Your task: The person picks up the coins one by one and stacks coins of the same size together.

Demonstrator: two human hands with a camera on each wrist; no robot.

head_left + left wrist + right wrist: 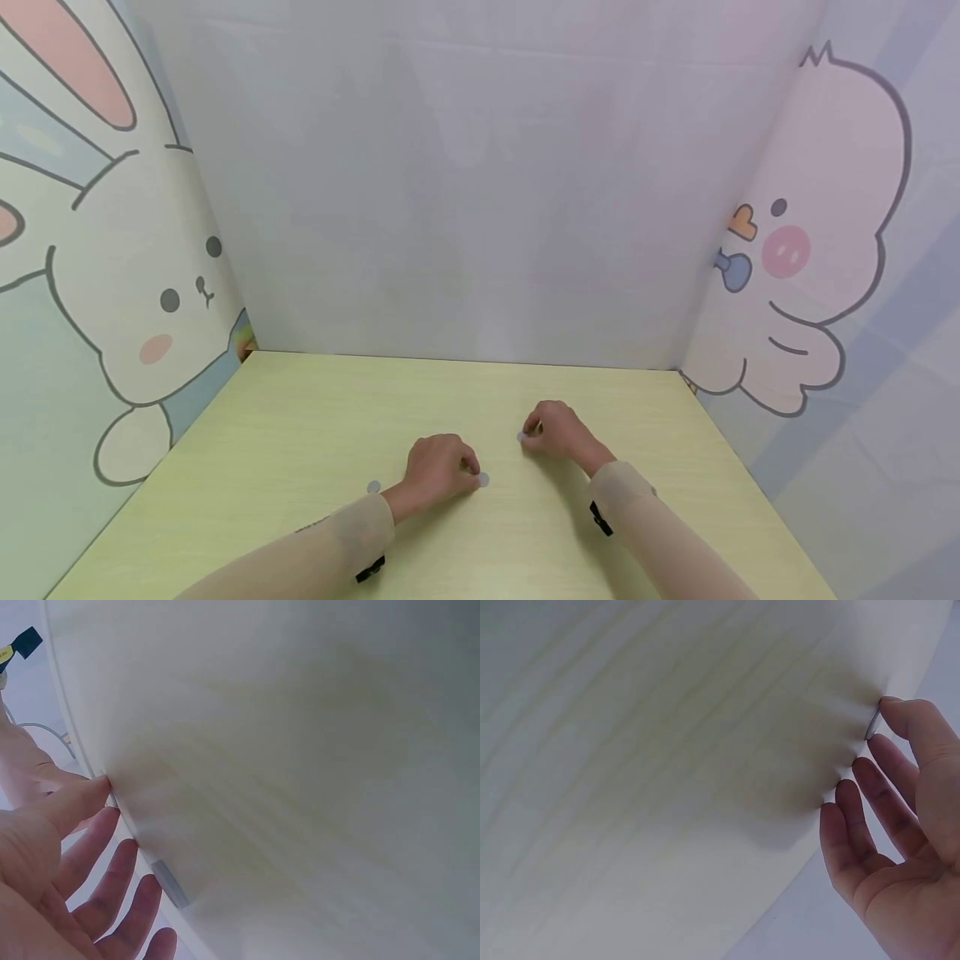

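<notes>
Three small grey coins lie on the pale yellow-green table. My left hand (435, 468) rests low over the tabletop and pinches one coin (483, 480) by its edge, between thumb and index finger. Farther off and to the right, my right hand (558, 429) has another coin (521, 437) between thumb and index finger. The right wrist view shows this coin (873, 721) nearly edge-on, while the other fingertips touch the table. Left of my left wrist lies the third coin (374, 487), touched by neither hand.
The table (360, 408) ends at a pale fabric wall (465, 208) behind. Printed side walls flank it, with a rabbit (142, 275) on the left and a pale cartoon figure (832, 192) on the right. Dark straps (371, 570) show beneath both sleeves.
</notes>
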